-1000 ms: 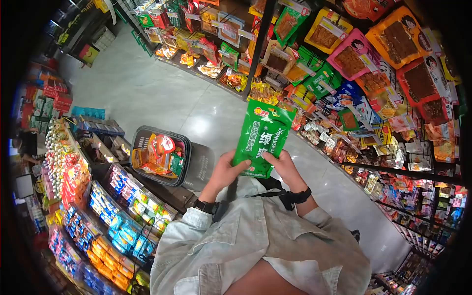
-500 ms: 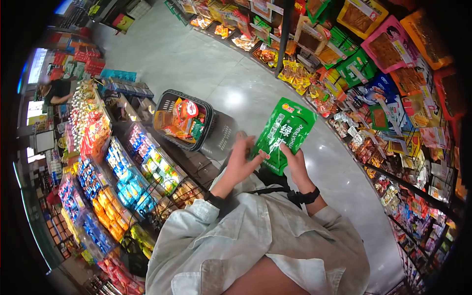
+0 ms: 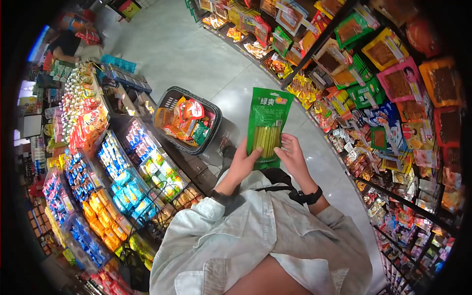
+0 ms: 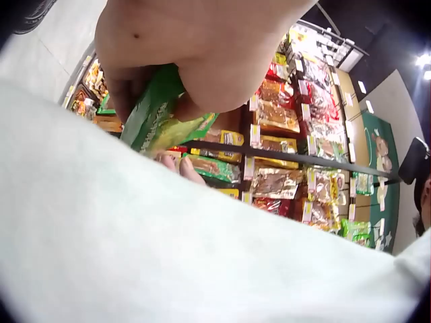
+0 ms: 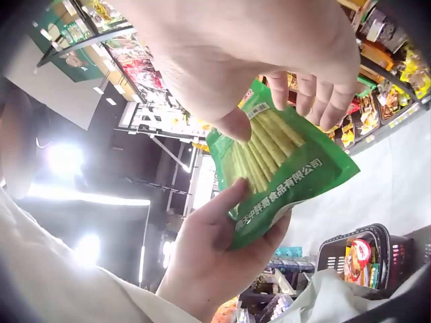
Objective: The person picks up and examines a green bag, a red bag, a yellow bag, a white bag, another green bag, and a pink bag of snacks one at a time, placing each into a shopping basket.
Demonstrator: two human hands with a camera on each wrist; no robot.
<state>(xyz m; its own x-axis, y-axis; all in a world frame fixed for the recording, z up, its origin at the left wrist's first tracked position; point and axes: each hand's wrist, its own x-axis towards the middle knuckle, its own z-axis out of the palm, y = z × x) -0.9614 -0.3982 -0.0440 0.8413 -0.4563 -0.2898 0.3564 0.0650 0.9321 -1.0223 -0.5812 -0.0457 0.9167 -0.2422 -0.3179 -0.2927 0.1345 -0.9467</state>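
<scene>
A green snack bag (image 3: pixel 267 129) is held upright in front of the body, its side with a clear window of pale green sticks facing up. My left hand (image 3: pixel 242 164) grips its lower left edge, thumb on the front; in the right wrist view that hand (image 5: pixel 214 249) pinches the bag (image 5: pixel 283 175). Beside the lower right edge is my right hand (image 3: pixel 295 160), its thumb at the bag. Seen in the right wrist view, the right hand (image 5: pixel 262 60) has its fingers extended loosely over the bag, thumb touching the front.
A black basket (image 3: pixel 212 129) holding several colourful packets stands on the grey floor (image 3: pixel 162 54) to the left. Racks of hanging snack bags (image 3: pixel 400 81) line the right side. Bins of wrapped snacks (image 3: pixel 104 212) fill the left. A person (image 3: pixel 66 44) is at the far upper left.
The bag has been turned over, from its printed side to the windowed side. My left hand, which was loose beside it half a second ago, now grips it. The view has shifted.
</scene>
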